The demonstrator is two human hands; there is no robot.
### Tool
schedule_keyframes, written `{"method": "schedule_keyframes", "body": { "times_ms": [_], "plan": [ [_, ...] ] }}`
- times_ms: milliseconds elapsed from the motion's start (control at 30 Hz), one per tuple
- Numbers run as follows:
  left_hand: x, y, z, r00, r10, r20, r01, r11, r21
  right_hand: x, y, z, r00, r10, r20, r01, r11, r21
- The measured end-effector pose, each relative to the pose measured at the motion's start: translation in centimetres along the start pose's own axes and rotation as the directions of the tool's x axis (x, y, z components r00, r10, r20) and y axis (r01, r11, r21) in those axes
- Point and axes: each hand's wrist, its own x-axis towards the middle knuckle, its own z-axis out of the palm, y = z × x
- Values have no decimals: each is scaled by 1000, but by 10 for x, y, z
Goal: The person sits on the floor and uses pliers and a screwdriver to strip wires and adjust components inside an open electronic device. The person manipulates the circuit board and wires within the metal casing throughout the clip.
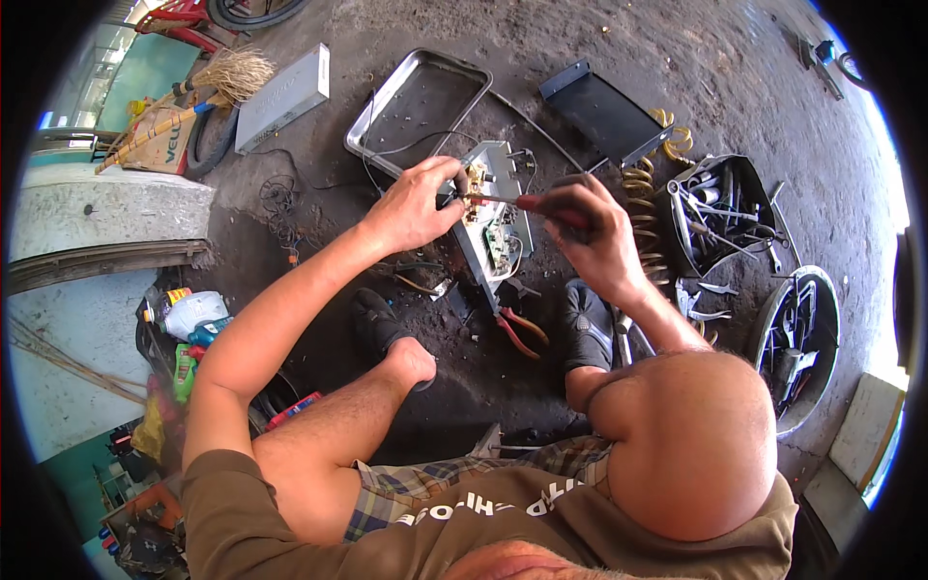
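A grey metal chassis [523, 228] with circuit boards [499, 247] and loose wires stands on the ground between my feet. My left hand [416, 205] is closed at its left edge, thumb and fingers pinched beside the parts there; a dark bit between the fingertips is too small to name. From the right, my right hand [597, 237] grips a screwdriver [528, 202] by its red and dark handle. The shaft points left, its tip among the parts near my left fingertips. Whether the tip touches a screw cannot be made out.
Red-handled pliers [523, 332] lie just below the chassis. Beyond it are a metal tray frame [360, 135] and a black cover [604, 111]. To the right are a coil spring [641, 217], a tool-filled container [669, 208] and a round tub [829, 338]. Bottles [196, 315] stand left.
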Motion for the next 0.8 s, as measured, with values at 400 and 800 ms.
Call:
{"method": "schedule_keyframes", "body": {
  "times_ms": [400,800],
  "plan": [
    [-9,-16,-16,980,-149,135,166,978,-129,-2,2,9,981,-104,-163,106,994,2],
    [-23,-14,-12,839,-496,222,543,736,-405,-22,62,89,947,54,317,-35,997,-63]
  ]
}}
